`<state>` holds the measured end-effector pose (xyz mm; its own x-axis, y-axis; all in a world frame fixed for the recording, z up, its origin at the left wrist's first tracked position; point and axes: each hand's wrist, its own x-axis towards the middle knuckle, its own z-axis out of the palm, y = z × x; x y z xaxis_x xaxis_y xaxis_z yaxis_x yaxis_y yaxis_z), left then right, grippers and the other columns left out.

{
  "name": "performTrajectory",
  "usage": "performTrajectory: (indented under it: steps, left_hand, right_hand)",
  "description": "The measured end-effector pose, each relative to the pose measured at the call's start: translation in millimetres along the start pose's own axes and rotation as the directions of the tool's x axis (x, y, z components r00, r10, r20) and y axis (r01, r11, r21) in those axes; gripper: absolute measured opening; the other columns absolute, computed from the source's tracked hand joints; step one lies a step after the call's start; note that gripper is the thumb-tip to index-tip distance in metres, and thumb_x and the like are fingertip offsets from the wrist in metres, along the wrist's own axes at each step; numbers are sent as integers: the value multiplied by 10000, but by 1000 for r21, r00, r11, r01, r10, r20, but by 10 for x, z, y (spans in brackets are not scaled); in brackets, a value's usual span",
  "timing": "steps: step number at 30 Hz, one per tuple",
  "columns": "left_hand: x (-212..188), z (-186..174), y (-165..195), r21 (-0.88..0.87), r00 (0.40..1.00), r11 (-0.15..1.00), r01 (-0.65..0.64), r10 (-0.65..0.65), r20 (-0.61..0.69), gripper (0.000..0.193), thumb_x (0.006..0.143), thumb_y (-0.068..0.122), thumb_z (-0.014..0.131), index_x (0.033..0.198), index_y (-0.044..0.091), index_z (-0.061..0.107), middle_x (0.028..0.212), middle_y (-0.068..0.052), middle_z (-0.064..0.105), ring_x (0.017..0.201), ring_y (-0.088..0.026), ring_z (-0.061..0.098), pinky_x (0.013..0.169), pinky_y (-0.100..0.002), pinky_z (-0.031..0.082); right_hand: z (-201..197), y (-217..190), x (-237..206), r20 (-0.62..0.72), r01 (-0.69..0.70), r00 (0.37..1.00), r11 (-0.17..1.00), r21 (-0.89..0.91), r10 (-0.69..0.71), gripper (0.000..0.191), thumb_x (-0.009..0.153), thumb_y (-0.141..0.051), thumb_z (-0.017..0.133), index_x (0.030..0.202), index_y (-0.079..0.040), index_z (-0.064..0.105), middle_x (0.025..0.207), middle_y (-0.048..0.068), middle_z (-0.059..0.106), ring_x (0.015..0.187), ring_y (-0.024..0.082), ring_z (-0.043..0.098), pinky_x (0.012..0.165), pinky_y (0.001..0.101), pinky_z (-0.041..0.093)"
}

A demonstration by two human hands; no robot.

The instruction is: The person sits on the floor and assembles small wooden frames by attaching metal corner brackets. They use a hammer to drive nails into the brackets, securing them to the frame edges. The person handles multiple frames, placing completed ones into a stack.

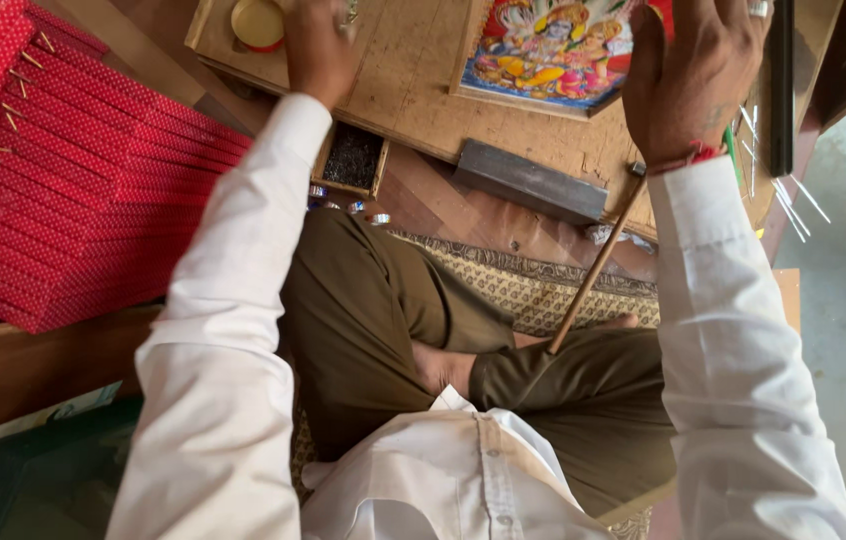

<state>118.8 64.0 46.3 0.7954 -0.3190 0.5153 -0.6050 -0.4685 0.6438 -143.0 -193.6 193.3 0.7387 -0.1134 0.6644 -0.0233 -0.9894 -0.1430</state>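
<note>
the left hand (pixel 318 45) was rested on the wooden board (pixel 413 70) beside a yellow lid (pixel 257 22), its grip not discernible. the right hand (pixel 688 80) was spread, holding nothing, at the colourful picture (pixel 553 45), seemingly to steady it.

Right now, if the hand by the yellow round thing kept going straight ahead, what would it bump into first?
The left hand points up the wooden board, toward the picture's top edge. Its fingertips are cut off there, so nothing shows ahead of it. The round yellow lid sits just to its side, not in its line; depth is hard to judge.
</note>
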Motion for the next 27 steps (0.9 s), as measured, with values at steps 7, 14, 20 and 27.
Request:
performTrajectory:
  steps: [7, 14, 20, 27]
  left_hand:
    - [-73, 417, -163, 217, 964, 944, 250, -222, -144, 149, 712, 7, 783, 857, -22, 766, 864, -224, 744, 793, -394, 725, 711, -473, 574]
    - [107, 539, -126, 364, 930, 861, 355, -366, -42, 47, 847, 4, 701, 870, 0, 743, 945, -251, 727, 862, -423, 727, 703, -463, 606]
    - [69, 479, -136, 475, 982, 873, 112, -170, 81, 105, 765, 39, 755, 832, -41, 740, 987, -296, 698, 788, -413, 728, 618, -430, 614]
    - [-35, 178, -68, -55, 992, 992, 111, -114, -52, 25, 873, -5, 743, 860, 16, 740, 824, -95, 765, 712, -226, 741, 607, -354, 595]
  right_hand:
    - [-68, -182, 39, -34, 69, 997, 997, -18, -69, 436, 970, -19, 698, 1399, 16, 629, 1368, 230, 623, 1329, 459, 550, 1180, 522, 410]
    - [-3, -148, 75, -29, 19, 999, 999, -41, -21, 416, 932, -71, 740, 1317, 69, 670, 1398, 237, 640, 1333, 425, 572, 1155, 513, 420]
    - [-6, -128, 36, -64, 35, 997, 998, -56, -38, 387, 931, -76, 745, 1297, 39, 694, 1314, 182, 669, 1297, 383, 608, 1129, 489, 463]
    - [-41, -99, 53, -143, 85, 988, 987, 137, -65, 287, 868, 70, 780, 1137, -30, 782, 1132, 87, 717, 1045, 295, 626, 894, 403, 527]
